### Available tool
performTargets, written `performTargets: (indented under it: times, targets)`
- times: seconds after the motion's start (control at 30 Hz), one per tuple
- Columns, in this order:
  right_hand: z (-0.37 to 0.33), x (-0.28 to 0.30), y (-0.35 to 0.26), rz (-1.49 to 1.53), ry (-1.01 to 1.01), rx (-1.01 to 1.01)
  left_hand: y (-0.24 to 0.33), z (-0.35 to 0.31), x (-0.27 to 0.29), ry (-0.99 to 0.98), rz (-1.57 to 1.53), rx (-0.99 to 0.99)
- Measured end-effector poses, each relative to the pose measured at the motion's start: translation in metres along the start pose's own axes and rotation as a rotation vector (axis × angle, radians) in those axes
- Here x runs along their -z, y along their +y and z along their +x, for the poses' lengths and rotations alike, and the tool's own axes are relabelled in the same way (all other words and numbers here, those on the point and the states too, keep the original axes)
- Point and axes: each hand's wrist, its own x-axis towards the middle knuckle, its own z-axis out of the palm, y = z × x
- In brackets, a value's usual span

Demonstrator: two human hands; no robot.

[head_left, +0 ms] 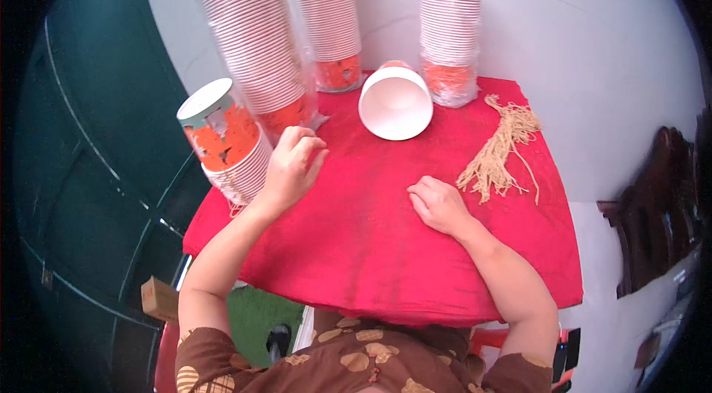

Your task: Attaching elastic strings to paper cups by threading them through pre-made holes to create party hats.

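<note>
My left hand is raised over the left part of the red-covered table, its fingers loosely bent with a gap to the thumb and nothing visible between them. Just left of it stands a short stack of nested paper cups, topped by an upside-down orange and green cup. Nearer the middle, my right hand rests on the cloth with fingers curled in, and no object shows in it. Beyond both hands a white-lined paper cup lies on its side, mouth toward me. A bundle of tan strings lies right of my right hand.
Tall plastic-wrapped stacks of paper cups rise at the back left. Another wrapped stack stands at the back right, by the pale wall. The red cloth reaches the table's near edge, close to my body.
</note>
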Motion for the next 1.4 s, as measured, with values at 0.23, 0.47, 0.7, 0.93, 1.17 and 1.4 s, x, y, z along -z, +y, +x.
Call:
performTargets:
  times: [0.23,0.47,0.7,0.93,1.17,1.4]
  targets:
    - [-0.003,-0.001,0.006,0.002,-0.020,0.004,-0.008,0.056,-0.098,-0.143,-0.062,-0.038]
    - [-0.002,-0.005,0.004,0.064,0.003,-0.029,-0.036,0.101,-0.160,-0.012,0.158,-0.052]
    - [-0.002,-0.004,0.005,0.090,0.001,-0.059,-0.043,0.118,-0.179,0.064,0.291,-0.031]
    - [-0.001,-0.001,0.004,0.095,-0.020,-0.073,-0.055,0.123,-0.185,-0.019,0.376,-0.008]
    - [-0.001,-0.001,0.005,0.090,-0.007,-0.070,-0.057,0.126,-0.180,-0.134,0.362,-0.059]
    - [-0.002,-0.004,0.005,0.080,-0.009,-0.075,-0.055,0.130,-0.165,-0.228,0.401,0.004]
